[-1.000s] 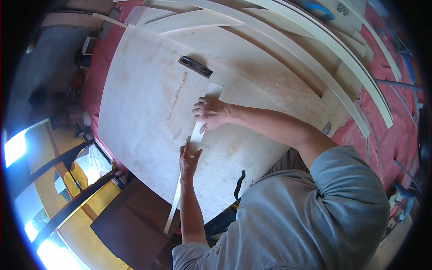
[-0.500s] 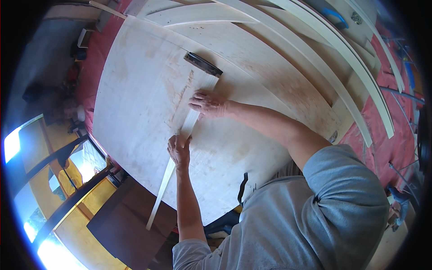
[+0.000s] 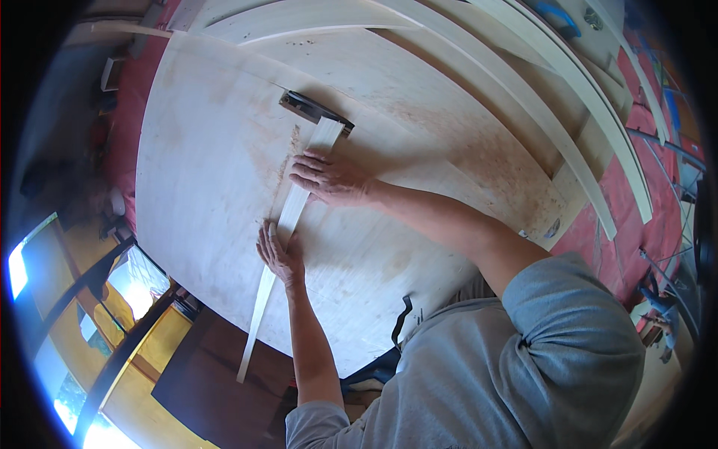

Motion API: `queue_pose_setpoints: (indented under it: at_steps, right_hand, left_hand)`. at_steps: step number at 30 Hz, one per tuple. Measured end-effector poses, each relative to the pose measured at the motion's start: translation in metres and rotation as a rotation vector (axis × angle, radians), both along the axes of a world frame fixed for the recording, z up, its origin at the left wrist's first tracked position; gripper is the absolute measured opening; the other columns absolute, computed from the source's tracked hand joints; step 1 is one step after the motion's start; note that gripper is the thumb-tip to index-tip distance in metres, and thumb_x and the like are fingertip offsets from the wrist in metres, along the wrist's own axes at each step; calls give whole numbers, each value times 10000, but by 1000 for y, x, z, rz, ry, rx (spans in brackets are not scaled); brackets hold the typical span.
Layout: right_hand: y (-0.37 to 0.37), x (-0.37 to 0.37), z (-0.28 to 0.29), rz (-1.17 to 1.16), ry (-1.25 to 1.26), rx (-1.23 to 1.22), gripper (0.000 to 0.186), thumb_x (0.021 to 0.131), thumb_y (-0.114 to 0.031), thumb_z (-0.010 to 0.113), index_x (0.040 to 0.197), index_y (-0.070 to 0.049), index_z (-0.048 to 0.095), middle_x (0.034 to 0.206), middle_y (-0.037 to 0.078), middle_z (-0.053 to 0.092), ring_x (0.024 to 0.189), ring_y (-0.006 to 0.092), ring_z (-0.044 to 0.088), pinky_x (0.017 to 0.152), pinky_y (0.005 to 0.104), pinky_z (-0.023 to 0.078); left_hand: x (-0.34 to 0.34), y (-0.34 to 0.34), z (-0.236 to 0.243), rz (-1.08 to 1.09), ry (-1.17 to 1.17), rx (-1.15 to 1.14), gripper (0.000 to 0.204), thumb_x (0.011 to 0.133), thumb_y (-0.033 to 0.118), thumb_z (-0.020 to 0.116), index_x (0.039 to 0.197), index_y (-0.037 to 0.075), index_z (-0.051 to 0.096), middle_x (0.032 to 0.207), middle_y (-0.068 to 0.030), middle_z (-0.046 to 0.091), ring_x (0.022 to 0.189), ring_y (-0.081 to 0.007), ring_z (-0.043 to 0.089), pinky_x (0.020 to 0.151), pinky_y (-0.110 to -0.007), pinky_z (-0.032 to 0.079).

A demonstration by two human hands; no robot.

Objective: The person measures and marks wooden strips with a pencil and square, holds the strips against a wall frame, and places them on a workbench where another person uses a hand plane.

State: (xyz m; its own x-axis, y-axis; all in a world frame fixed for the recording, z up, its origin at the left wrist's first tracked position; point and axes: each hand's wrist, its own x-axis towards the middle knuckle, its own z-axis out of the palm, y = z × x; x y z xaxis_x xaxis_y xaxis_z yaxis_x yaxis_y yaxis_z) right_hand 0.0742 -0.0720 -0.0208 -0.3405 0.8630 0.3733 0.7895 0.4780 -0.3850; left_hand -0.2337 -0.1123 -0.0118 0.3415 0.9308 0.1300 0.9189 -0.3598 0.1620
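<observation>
A long, pale wooden strip (image 3: pixel 258 303) runs slantwise over the light plywood board (image 3: pixel 374 292), its narrow near end reaching past the board's edge. My right hand (image 3: pixel 329 178) grips it near the broad far end, fingers laid across the top. Lower down, my left hand (image 3: pixel 280 253) is closed around the same strip, fingers on one side and thumb on the other. That far end overlaps a dark, narrow block-like tool (image 3: pixel 303 105) with a metal-looking end, hiding part of it. Whether strip and tool touch, I cannot tell. Wood shavings (image 3: pixel 292 142) lie left of the strip.
Several curved wooden pieces (image 3: pixel 516 93) lie at the far right, beside a blue-handled item (image 3: pixel 559 19). A red cover (image 3: pixel 123 142) shows around the board. A black strap-like piece (image 3: pixel 402 320) lies near my body. Bright windows (image 3: pixel 138 280) are at lower left.
The strip's far end has shifted up and now overlaps the dark tool. Both hands keep their hold on it. The whole view has slid slightly, so the board appears further left.
</observation>
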Motion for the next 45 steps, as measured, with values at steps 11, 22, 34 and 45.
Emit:
queue_pose_setpoints:
  at_steps: [11,22,34,45]
  right_hand:
    - [2,1,-1,-12,41,-74,640,911,-457,727,1401,-53,647,1477,84,604,1446,250,492,1285,441,298]
    - [9,-1,0,-49,49,-64,639,901,-455,756,1391,-56,658,1461,77,614,1424,264,504,1263,453,317]
    - [17,1,1,-38,98,-63,616,877,-407,796,1362,-59,644,1408,58,608,1385,242,511,1254,450,313]
    - [21,0,0,-34,100,-71,631,887,-398,797,1400,-74,626,1418,57,602,1396,240,499,1264,457,297]
  left_hand:
    - [-5,18,1,-67,-21,5,630,968,505,718,1421,91,576,1560,-138,579,1472,-372,503,1242,-569,300]
    - [-19,51,0,-146,-72,36,600,922,488,772,1333,87,597,1529,-158,603,1441,-361,543,1238,-551,338]
    - [-19,64,-1,-156,-97,62,615,886,498,806,1304,96,602,1498,-141,636,1412,-341,581,1211,-544,388]
    - [-24,67,-5,-153,-98,60,627,887,492,810,1323,89,607,1499,-123,637,1416,-333,580,1215,-540,384]
